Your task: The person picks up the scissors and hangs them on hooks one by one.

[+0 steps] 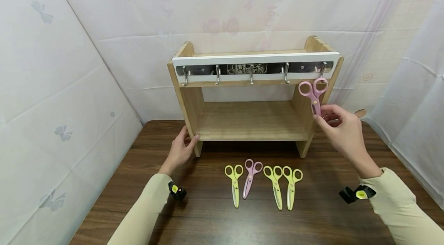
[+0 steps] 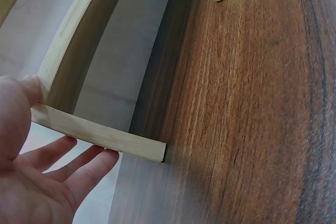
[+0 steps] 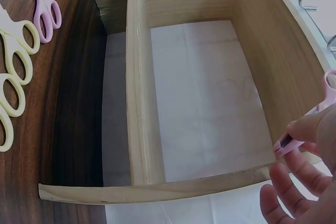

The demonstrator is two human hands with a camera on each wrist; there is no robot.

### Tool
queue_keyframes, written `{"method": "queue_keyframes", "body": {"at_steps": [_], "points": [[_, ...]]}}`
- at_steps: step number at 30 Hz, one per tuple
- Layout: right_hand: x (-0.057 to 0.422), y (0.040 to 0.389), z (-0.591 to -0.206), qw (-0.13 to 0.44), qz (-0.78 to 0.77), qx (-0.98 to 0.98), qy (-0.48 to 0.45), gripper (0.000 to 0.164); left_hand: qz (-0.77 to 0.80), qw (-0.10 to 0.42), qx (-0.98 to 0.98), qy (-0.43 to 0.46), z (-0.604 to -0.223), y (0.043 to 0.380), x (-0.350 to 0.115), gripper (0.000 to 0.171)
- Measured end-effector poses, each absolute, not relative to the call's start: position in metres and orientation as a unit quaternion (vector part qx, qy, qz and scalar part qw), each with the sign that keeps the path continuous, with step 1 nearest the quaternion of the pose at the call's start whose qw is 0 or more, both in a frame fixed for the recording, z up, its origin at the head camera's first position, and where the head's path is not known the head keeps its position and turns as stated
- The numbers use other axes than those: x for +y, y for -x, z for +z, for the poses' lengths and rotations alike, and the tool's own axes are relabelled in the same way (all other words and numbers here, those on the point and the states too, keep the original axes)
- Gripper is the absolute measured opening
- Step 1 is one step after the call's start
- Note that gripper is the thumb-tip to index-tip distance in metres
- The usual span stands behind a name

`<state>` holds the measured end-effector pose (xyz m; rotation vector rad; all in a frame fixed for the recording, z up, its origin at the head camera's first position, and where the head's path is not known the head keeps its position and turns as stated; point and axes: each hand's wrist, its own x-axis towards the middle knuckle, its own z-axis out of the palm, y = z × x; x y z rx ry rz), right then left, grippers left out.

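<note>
Pink scissors [image 1: 316, 96] are pinched at the blades by my right hand [image 1: 341, 129], between thumb and fingers. Their handle loops point up, and the right loop overlaps the lower end of the rightmost metal hook [image 1: 323, 69] in the head view. My left hand [image 1: 180, 150] grips the lower left side panel of a wooden shelf [image 1: 249, 121]. Its thumb lies at the panel's front edge, and in the left wrist view the fingers [image 2: 86, 169] touch its outer face. Along the shelf's top front runs a white rail [image 1: 256, 59] with several hooks.
Before the shelf, on the dark wooden table [image 1: 208, 225], lie three yellow scissors [image 1: 236, 189] and one pink pair [image 1: 249, 181], handles toward the shelf. White cloth [image 1: 121, 9] hangs behind and at both sides. Each wrist wears a black strap [image 1: 357, 193].
</note>
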<state>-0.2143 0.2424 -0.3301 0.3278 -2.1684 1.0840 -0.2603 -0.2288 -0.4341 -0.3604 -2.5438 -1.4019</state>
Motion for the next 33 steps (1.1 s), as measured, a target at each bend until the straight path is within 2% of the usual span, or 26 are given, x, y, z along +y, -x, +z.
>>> {"method": "queue_keyframes", "body": {"at_steps": [13, 19, 25, 29, 33], "points": [[0.243, 0.213, -0.329, 0.332, 0.409, -0.841, -0.124, 0.017, -0.473, 0.109, -0.865, 0.123, -0.434, 0.26, -0.23, 0.063], [0.249, 0.204, -0.331, 0.337, 0.363, -0.86, -0.122, 0.039, -0.476, 0.104, -0.865, 0.122, -0.434, 0.259, -0.229, 0.062], [0.252, 0.189, -0.349, 0.353, 0.334, -0.865, -0.125, 0.062, -0.476, 0.1, -0.865, 0.122, -0.432, 0.258, -0.227, 0.063], [0.253, 0.181, -0.364, 0.326, 0.315, -0.882, -0.126, 0.065, -0.476, 0.096, -0.865, 0.128, -0.431, 0.257, -0.227, 0.063], [0.25, 0.175, -0.379, 0.259, 0.288, -0.91, -0.149, 0.064, -0.476, 0.095, -0.864, 0.13, -0.431, 0.255, -0.228, 0.063]]}}
